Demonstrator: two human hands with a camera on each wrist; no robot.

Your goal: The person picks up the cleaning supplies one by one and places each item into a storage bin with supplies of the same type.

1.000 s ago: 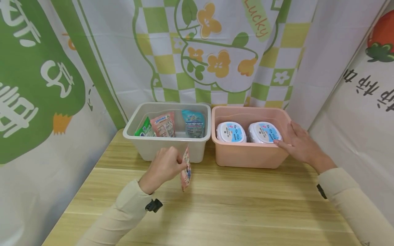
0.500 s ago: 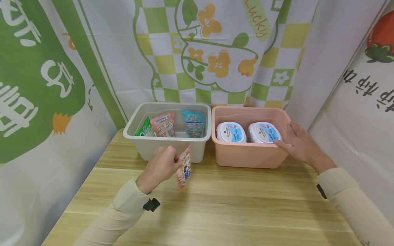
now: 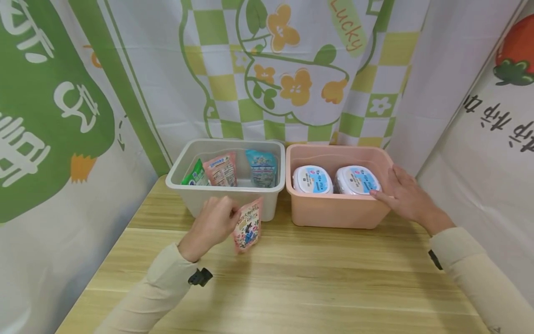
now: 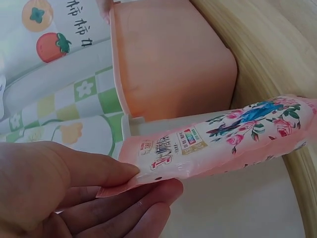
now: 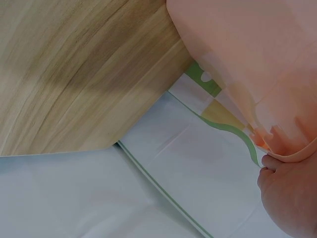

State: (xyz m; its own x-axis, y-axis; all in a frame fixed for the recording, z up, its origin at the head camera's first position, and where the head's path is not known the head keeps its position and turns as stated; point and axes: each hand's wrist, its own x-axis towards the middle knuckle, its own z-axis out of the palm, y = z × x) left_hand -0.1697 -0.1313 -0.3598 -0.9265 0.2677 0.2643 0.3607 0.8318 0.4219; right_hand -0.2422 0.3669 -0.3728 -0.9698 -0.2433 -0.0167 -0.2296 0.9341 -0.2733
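Note:
My left hand (image 3: 212, 222) pinches the top edge of a pink floral pouch (image 3: 249, 226) between thumb and fingers. The pouch hangs in front of a grey-white bin (image 3: 233, 199). In the left wrist view, the flowered pouch (image 4: 247, 129) stretches to the right from the left hand (image 4: 44, 183). That bin holds a green pouch (image 3: 196, 175), a pink pouch (image 3: 222, 170) and a blue pouch (image 3: 262, 168). My right hand (image 3: 406, 197) grips a pink bin (image 3: 338, 211) at its right front corner, thumb over the front rim. Two lidded white tubs (image 3: 313, 179) sit inside it.
Both bins stand side by side at the back of a wooden table (image 3: 300, 278). A patterned curtain (image 3: 292, 69) hangs directly behind them. Printed cloth walls close in the left and right sides.
My left hand has shifted slightly left and turned the pouch, so its printed face shows instead of its edge. My right hand stays on the pink bin.

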